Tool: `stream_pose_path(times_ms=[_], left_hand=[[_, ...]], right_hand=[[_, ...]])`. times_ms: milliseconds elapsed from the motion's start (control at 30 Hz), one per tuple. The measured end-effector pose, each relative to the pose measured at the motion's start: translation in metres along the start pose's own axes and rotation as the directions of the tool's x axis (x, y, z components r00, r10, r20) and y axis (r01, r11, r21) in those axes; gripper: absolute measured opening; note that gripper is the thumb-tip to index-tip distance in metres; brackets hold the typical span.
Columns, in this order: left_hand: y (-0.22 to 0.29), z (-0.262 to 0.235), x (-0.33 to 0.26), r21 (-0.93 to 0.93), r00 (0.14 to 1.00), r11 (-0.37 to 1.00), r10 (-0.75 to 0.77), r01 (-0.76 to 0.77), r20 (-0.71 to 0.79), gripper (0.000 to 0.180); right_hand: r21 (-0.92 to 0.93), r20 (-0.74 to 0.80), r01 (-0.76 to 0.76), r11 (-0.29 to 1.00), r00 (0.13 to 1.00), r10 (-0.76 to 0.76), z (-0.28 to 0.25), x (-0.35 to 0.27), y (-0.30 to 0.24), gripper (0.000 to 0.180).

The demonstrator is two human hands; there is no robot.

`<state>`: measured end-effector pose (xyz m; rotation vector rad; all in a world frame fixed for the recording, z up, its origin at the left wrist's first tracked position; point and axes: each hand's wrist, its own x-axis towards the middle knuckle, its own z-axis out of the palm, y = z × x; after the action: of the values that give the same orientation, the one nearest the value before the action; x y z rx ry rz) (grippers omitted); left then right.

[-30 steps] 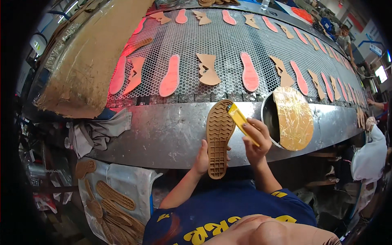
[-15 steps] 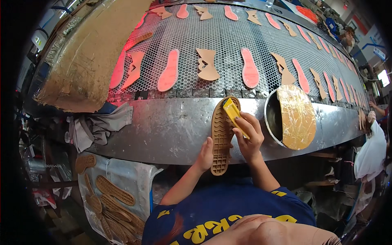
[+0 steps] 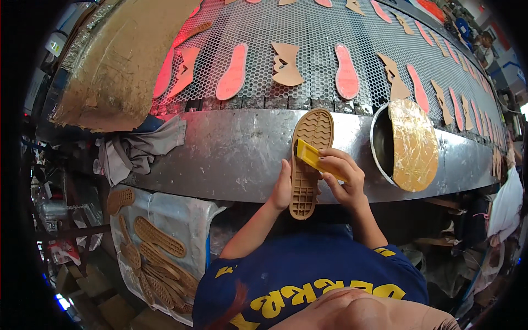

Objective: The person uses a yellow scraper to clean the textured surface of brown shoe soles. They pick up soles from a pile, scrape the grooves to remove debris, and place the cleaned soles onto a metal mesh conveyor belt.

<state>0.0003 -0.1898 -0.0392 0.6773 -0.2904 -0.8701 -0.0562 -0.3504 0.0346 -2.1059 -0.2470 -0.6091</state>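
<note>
L hand [image 3: 281, 190] grips brown sole [image 3: 314, 127], R hand [image 3: 345, 175] pinches yellow tool [image 3: 311, 156] over it; prob mid-pass rn, next bit needs sole kept steady imo.

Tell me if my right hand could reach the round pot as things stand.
Probably yes: the right hand is close to the round pot, whose uncovered side faces it, with nothing visible between. The lid covers only the farther part, though that hand holds a yellow-handled brush.

I can't see most fingers of the left hand [image 3: 281, 188] behind the brown sole [image 3: 313, 129]; a yellow tool [image 3: 310, 156] masks part of its middle, a golden cover [image 3: 415, 148] the pan's [image 3: 380, 140] right side.
</note>
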Motion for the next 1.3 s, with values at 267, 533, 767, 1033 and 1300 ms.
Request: stream_pose_path(times_ms=[267,533,767,1033,1300], left_hand=[[0.010,0.015,0.008,-0.135,0.980,0.988,0.044,-0.071,-0.194,0.080],[0.011,-0.001,0.007,-0.136,0.998,0.989,0.047,-0.052,-0.036,0.085],[0.013,0.002,0.009,-0.124,0.997,0.992,0.011,-0.021,-0.078,0.087],[0.013,0.005,0.010,-0.110,0.997,0.993,0.039,-0.046,-0.068,0.087],[0.013,0.004,0.010,-0.147,0.999,0.988,0.035,-0.041,-0.041,0.088]], right_hand=[[0.015,0.077,0.007,1.000,0.997,-0.008,0.001,-0.019,-0.012,0.026],[0.030,0.181,0.063,0.998,0.981,-0.068,0.000,-0.041,-0.027,0.029],[0.067,0.301,0.093,0.993,0.947,-0.109,-0.011,-0.042,-0.035,0.033],[0.130,0.404,0.127,0.983,0.899,-0.169,-0.021,-0.035,-0.034,0.033],[0.226,0.507,0.014,0.974,0.852,-0.130,-0.032,-0.023,-0.024,0.028]])
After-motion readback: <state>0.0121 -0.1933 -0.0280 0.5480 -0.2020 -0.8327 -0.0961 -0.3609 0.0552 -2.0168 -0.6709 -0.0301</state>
